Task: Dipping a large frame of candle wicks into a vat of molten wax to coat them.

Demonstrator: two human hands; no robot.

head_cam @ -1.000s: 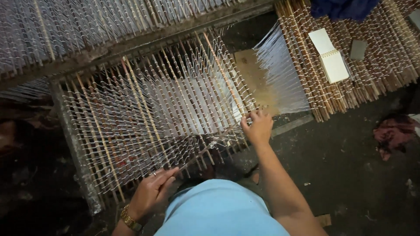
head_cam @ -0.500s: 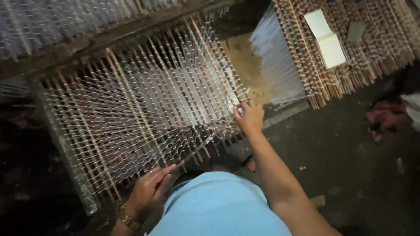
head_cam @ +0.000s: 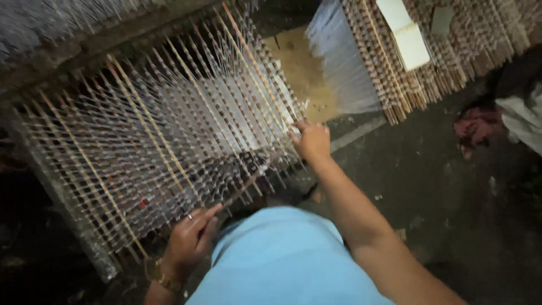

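Head view: a wooden frame [head_cam: 84,226] carries many thin bamboo rods strung with pale threads [head_cam: 169,124]. Two hands work its near edge. Left hand [head_cam: 189,240] curls loosely around one slanted rod [head_cam: 248,183]; right hand [head_cam: 310,141] pinches threads at the frame's right corner.

The big frame of sticks and white threads [head_cam: 158,130] is packed tight, so fingers barely fit between. The dark floor [head_cam: 446,192] to the right is open. A stick mat [head_cam: 451,56] blocks the top right.
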